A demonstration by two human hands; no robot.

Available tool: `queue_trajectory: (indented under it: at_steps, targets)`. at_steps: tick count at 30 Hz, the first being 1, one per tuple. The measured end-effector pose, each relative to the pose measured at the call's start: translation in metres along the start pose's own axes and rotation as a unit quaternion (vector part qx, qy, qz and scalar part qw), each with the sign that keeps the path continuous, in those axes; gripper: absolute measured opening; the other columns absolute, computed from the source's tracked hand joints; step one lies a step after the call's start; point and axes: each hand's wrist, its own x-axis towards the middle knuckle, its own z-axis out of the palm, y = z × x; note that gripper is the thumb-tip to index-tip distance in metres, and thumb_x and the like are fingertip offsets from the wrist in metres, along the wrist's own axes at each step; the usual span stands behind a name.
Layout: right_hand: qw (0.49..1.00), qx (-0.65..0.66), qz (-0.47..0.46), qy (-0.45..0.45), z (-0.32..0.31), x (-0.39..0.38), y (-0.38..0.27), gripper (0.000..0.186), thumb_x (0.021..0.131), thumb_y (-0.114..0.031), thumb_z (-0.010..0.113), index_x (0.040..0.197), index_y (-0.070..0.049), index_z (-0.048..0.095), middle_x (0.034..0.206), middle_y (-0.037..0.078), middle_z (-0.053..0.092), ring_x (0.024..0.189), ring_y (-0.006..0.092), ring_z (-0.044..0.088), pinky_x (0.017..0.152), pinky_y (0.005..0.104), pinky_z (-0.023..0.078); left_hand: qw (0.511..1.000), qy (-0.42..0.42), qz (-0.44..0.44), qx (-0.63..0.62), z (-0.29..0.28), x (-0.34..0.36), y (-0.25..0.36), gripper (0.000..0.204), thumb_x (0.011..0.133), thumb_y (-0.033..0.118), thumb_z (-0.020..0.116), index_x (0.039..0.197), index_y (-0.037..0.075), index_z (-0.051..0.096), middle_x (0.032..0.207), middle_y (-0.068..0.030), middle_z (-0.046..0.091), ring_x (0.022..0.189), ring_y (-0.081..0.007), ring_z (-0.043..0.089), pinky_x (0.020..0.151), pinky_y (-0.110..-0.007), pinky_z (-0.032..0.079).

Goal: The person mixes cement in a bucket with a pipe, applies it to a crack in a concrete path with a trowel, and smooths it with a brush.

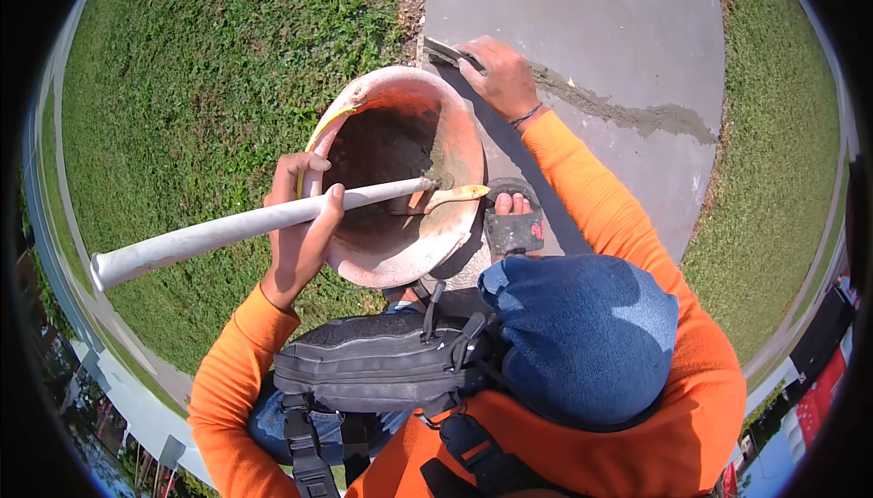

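My left hand [300, 230] grips the near left side of a pale, cement-smeared bucket [400, 257], with a long white pipe [182, 243] lying across my fingers into it. A yellow handle or cord [323, 125] runs along the rim. Inside are grey mortar and a pale wooden handle [455, 195]. My right hand [500, 75] holds a flat, mortar-coated tool [441, 50] at the left edge of the grey concrete path [591, 7], beside a rough strip of wet mortar [637, 118].
Grass [182, 89] borders the path on both sides, with dirt along the left edge. My sandalled foot [514, 225] is just right of the bucket. A black bag [382, 362] hangs at my front. A road or footway curves along the far left.
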Motion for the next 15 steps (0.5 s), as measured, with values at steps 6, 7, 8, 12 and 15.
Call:
queue_trajectory:
  at_steps: [6, 7, 8, 12, 15]
  targets:
    - [1.0, 0.019, 0.003, -0.003, -0.008, 0.007, -0.002, 0.021, 0.082, -0.018, 0.067, 0.1, -0.008, 0.069, 0.097, 0.01, 0.068, 0.088, 0.0318, 0.065, 0.079, 0.0408, 0.053, 0.999, 0.016, 0.033, 0.015, -0.001, -0.002, -0.007, 0.026, 0.086, 0.012, 0.064, 0.108, 0.002, 0.052, 0.089, -0.0057, 0.055, 0.067, -0.0092, 0.046, 0.063, -0.027, 0.041]
    - [1.0, 0.009, -0.008, -0.024, -0.008, 0.006, 0.003, 0.021, 0.083, -0.019, 0.066, 0.1, -0.008, 0.069, 0.097, 0.01, 0.068, 0.088, 0.0318, 0.065, 0.079, 0.0408, 0.053, 0.999, 0.014, 0.032, 0.02, -0.001, -0.002, -0.007, 0.026, 0.086, 0.012, 0.064, 0.107, 0.002, 0.052, 0.089, -0.0057, 0.055, 0.068, -0.0093, 0.046, 0.063, -0.027, 0.041]
    - [0.999, -0.001, -0.019, -0.044, -0.007, 0.005, 0.01, 0.021, 0.083, -0.019, 0.066, 0.1, -0.008, 0.069, 0.097, 0.01, 0.068, 0.088, 0.0318, 0.065, 0.078, 0.0409, 0.053, 0.999, 0.012, 0.032, 0.024, 0.0, -0.002, -0.006, 0.026, 0.086, 0.012, 0.064, 0.107, 0.002, 0.052, 0.09, -0.0058, 0.055, 0.069, -0.0093, 0.046, 0.064, -0.027, 0.041]
    - [0.998, -0.006, -0.004, -0.059, -0.004, 0.006, 0.01, 0.021, 0.084, -0.02, 0.066, 0.101, -0.008, 0.068, 0.097, 0.01, 0.068, 0.088, 0.0324, 0.065, 0.078, 0.0416, 0.053, 1.0, 0.003, 0.008, 0.022, -0.001, -0.004, -0.003, 0.026, 0.085, 0.011, 0.064, 0.106, 0.001, 0.053, 0.092, -0.0064, 0.055, 0.07, -0.0097, 0.045, 0.066, -0.027, 0.04]
    - [0.998, -0.013, -0.007, -0.054, -0.003, 0.011, 0.012, 0.021, 0.085, -0.02, 0.066, 0.101, -0.008, 0.068, 0.096, 0.01, 0.067, 0.088, 0.0328, 0.065, 0.078, 0.0421, 0.053, 0.999, -0.036, -0.029, -0.006, -0.004, -0.007, -0.003, 0.027, 0.091, 0.011, 0.061, 0.112, 0.002, 0.048, 0.105, -0.0039, 0.045, 0.094, -0.0109, 0.041, 0.087, -0.024, 0.035]
